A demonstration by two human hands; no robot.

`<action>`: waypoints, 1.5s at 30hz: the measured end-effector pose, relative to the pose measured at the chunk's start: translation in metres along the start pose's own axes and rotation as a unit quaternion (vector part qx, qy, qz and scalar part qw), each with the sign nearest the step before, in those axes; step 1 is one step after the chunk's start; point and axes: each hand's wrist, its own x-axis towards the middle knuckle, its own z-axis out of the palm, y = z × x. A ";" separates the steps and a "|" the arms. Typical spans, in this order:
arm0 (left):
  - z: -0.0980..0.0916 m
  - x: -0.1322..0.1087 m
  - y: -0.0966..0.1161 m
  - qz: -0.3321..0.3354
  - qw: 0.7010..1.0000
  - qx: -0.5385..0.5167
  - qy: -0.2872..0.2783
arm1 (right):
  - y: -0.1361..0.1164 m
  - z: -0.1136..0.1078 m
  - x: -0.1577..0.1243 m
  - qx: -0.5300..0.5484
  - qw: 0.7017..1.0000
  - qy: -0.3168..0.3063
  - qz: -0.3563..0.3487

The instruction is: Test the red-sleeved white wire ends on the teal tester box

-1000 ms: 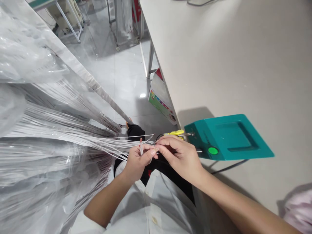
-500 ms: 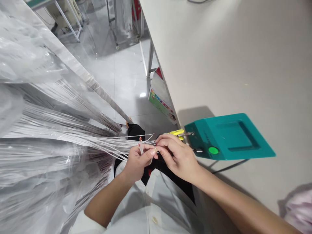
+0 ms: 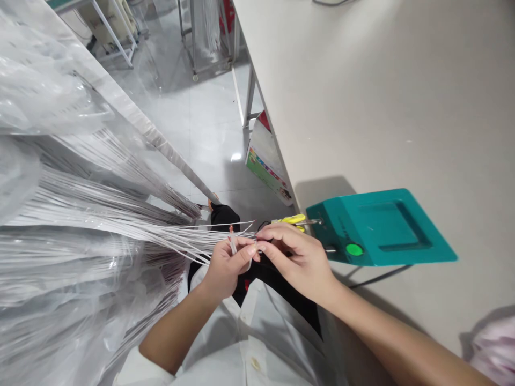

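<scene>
My left hand (image 3: 229,264) is closed on a thin white wire (image 3: 232,242) whose reddish end sticks up between the fingers. Thumb and fingertips of my right hand (image 3: 300,256) pinch together right at the left fingertips. Whatever the right fingers grip there is too small and covered to make out. Many white wires (image 3: 132,228) run in a loose bundle from the left, their ends reaching behind both hands. Just beyond the right knuckles is a yellow-handled tool (image 3: 293,219), close to a teal device (image 3: 366,225) with a green button.
A pale table (image 3: 382,107) fills the right side, with a black cable (image 3: 382,276) beside the device. More wire bundles under clear plastic (image 3: 52,102) lie on the left along a wrapped rail (image 3: 161,147). A printed box (image 3: 267,166) stands on the floor below the table edge.
My right hand has shifted slightly, its fingers rolling a little at the pinch point. My left hand stays in place with the wire.
</scene>
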 end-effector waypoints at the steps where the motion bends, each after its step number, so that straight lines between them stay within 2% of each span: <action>1: 0.001 0.000 0.000 0.002 1.000 0.005 -0.002 | -0.001 0.000 0.001 -0.015 1.000 0.004 -0.018; 6: 0.002 0.000 0.000 0.018 0.999 0.033 0.010 | -0.002 -0.001 0.003 -0.058 0.998 0.005 -0.030; 13: -0.007 0.000 -0.006 0.043 0.990 0.130 0.022 | -0.001 -0.001 0.002 -0.096 0.994 -0.020 -0.056; 18: -0.007 0.001 -0.007 0.039 0.997 0.072 0.014 | -0.002 -0.001 0.002 -0.115 0.993 -0.005 -0.028; 22: -0.006 0.000 -0.004 0.031 0.998 0.051 0.012 | -0.004 -0.003 0.002 -0.088 0.996 0.001 -0.027; 29: -0.005 0.000 -0.006 0.030 0.995 0.086 0.030 | -0.004 -0.001 0.003 -0.065 0.997 0.000 -0.041; 33: -0.004 -0.001 -0.007 0.028 0.993 0.114 0.029 | -0.005 0.000 0.004 -0.064 0.997 -0.011 -0.030; 38: -0.004 -0.001 -0.003 0.044 0.997 0.056 0.019 | -0.007 -0.002 0.005 -0.102 0.993 -0.048 -0.039; 45: -0.004 0.001 -0.002 0.036 0.999 0.035 0.010 | -0.006 -0.004 0.003 -0.080 0.996 0.023 -0.014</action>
